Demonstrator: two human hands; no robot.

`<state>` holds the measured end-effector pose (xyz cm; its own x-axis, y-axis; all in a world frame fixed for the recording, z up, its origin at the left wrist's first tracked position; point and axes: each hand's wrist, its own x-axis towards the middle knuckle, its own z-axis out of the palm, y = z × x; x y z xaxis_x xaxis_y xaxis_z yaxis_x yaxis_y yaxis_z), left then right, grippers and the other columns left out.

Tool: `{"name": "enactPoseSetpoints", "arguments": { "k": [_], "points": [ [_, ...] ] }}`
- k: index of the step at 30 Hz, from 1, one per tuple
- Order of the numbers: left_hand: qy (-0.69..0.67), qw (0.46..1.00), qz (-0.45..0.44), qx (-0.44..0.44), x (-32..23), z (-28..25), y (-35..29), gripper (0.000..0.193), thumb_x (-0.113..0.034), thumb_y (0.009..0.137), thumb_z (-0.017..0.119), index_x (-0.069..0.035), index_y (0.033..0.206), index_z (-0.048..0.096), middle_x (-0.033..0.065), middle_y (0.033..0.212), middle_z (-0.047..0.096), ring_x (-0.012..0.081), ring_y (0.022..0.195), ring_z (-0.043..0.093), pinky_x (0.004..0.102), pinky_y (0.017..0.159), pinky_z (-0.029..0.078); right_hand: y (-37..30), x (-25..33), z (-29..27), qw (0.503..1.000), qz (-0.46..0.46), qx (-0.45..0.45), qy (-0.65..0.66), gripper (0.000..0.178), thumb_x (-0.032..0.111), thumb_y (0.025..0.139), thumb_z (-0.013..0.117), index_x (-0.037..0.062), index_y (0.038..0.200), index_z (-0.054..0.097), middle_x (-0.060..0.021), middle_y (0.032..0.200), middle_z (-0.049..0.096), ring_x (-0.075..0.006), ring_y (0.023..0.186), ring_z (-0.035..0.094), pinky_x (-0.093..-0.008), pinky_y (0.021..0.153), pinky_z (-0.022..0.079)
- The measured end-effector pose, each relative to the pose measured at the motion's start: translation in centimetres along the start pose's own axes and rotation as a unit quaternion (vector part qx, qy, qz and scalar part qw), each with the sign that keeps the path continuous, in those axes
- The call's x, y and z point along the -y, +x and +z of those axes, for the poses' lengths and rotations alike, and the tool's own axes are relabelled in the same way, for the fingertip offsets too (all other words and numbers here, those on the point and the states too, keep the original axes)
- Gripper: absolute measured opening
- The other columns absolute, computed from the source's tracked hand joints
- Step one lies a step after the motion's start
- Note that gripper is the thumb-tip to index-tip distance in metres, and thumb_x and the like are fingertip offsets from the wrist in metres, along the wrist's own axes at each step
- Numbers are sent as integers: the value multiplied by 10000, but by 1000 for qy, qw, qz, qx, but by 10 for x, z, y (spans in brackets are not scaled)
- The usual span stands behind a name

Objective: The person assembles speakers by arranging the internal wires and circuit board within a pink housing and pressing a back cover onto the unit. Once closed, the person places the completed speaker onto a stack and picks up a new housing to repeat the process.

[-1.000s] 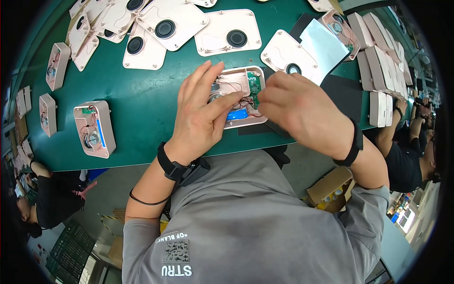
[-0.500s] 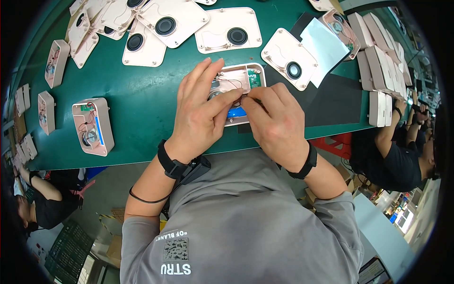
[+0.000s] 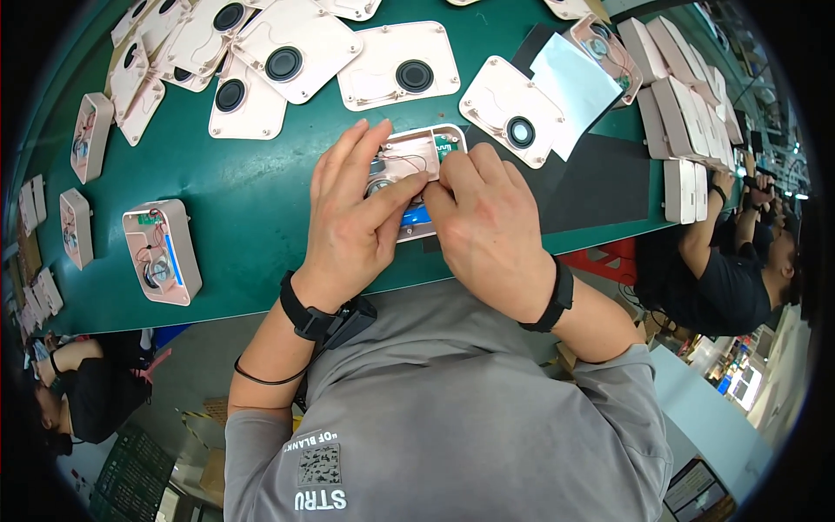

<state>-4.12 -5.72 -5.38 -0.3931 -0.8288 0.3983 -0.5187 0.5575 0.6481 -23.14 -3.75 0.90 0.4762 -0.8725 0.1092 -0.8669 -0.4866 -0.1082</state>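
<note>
Pale pink casing point(image 3: 413, 142): lay open side up on the green bench point(image 3: 252, 183), between both hands; it was the hub for the clock directions below.
Casing contents: green circuit board point(image 3: 447, 142) toward one o'clock, blue cylinder point(image 3: 416, 216) toward six, round speaker part point(image 3: 377, 186) toward nine, thin wires point(image 3: 416, 157) toward eleven.
Left hand point(image 3: 346, 222): at eight o'clock, it lay across the casing's nine-o'clock end, fingers stretched toward twelve, thumb spread away from them over the interior; whether it gripped the wall could not be told.
Right hand point(image 3: 489, 228): at four o'clock, its thumb and forefinger tips nearly met above the casing's middle; anything pinched there was hidden.
Neighbouring casing point(image 3: 187, 248): stood open between eight and nine o'clock, well apart from the hands.
Speaker panels: a heap point(image 3: 300, 43) lay toward ten and eleven, one panel point(image 3: 374, 70) near twelve, another point(image 3: 487, 104) at two.
Sheets: pale blue sheet point(image 3: 570, 74) at two, black sheet point(image 3: 600, 187) at three.
Stacked pink cases point(image 3: 683, 117): between two and three o'clock.
Co-worker in black point(image 3: 722, 283): between three and four.
</note>
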Motion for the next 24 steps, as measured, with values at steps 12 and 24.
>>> {"name": "enactPoseSetpoints", "arguments": {
  "k": [12, 24],
  "points": [
    [9, 1000, -2, 6, 0, 0, 0, 383, 4, 842, 769, -157, 1188, 809, 198, 1552, 548, 439, 1439, 494, 517, 1171, 388, -2, 10, -3, 999, -5, 8, -48, 210, 64, 799, 678, -19, 989, 713, -68, 913, 544, -245, 876, 529, -364, 710, 415],
    [1, 1000, 5, 0, 0, 0, -2, 412, -6, 836, 768, -185, 1205, 805, 194, 1538, 556, 431, 1426, 503, 525, 1159, 389, -19, 9, 1, 998, -7, -27, 47, 365, 173, 842, 766, -6, 1152, 694, -83, 1122, 651, -281, 1043, 596, -398, 833, 469]
  ]
}}
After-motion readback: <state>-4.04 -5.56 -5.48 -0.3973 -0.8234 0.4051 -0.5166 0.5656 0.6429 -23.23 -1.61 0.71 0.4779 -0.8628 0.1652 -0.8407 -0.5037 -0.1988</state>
